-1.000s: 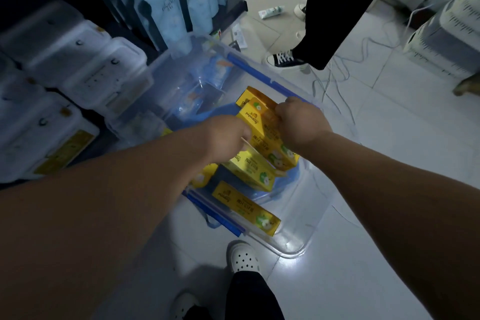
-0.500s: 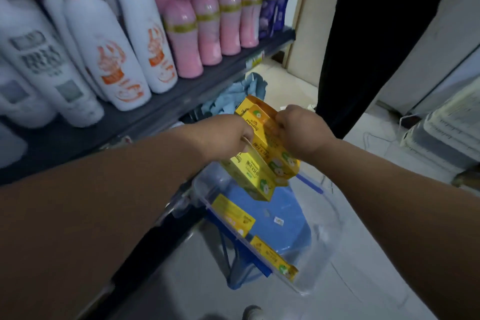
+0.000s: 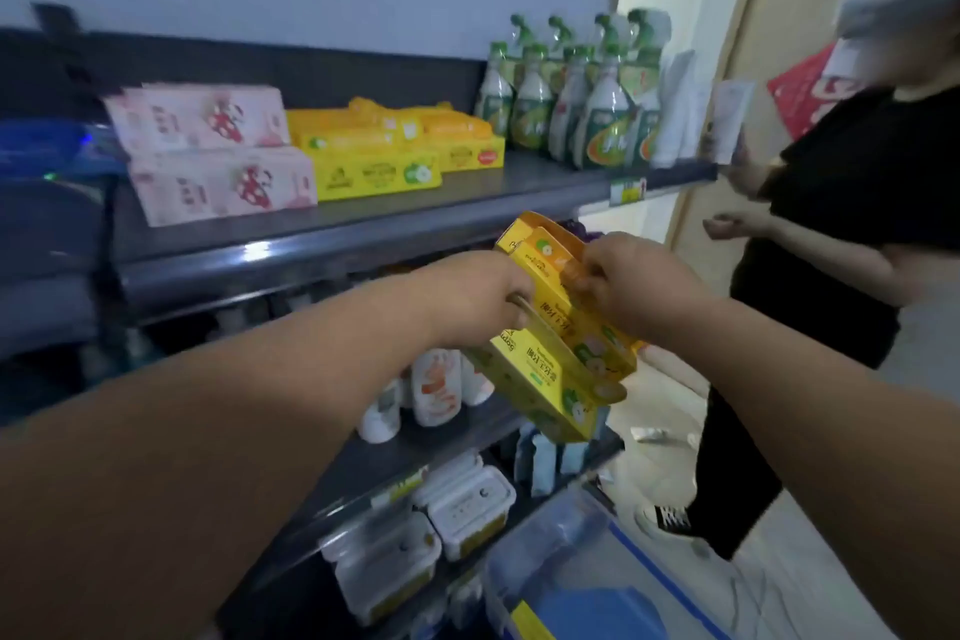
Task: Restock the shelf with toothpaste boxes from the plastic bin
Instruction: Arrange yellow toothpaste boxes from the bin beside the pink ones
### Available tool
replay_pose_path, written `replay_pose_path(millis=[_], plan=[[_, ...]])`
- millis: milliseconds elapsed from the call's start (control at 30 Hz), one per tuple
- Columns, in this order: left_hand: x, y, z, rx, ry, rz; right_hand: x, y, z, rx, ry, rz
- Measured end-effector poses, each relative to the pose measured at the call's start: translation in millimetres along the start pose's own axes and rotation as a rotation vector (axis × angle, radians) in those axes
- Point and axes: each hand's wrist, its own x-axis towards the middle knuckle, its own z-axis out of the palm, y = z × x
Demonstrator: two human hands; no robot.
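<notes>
Hands first: L hand & R hand both curled round fanned bunch of yellow toothpaste boxes, mid-air just below top shelf edge, above plastic bin. Risk: lowest box looks loose and may slip out, or bunch clips shelf lip.

Only blurred, unreadable print on the yellow toothpaste boxes.
</notes>
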Motion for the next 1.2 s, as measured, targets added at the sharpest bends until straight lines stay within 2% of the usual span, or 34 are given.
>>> replay_pose_path(millis=[233, 433, 733, 867, 1000, 1200], plan=[[-31, -17, -96, 0.042, 0.172, -0.076, 51, -51, -78, 0.017, 0.114, -0.11], [-41, -35, -143, 0.059, 0.302, -0.189, 102, -67, -99, 0.034, 0.183, -0.207], [-19, -78, -168, -0.079, 0.432, -0.453, 183, -58, -113, 0.097, 0.285, -0.175], [-4, -94, -190, -0.114, 0.555, -0.532, 215, -59, -117, 0.121, 0.329, -0.157], [11, -113, -216, -0.043, 0.667, -0.624, 243, -55, -113, 0.116, 0.334, -0.125], [49, -144, -237, 0.13, 0.629, -0.739, 282, -57, -101, 0.145, 0.334, -0.097]])
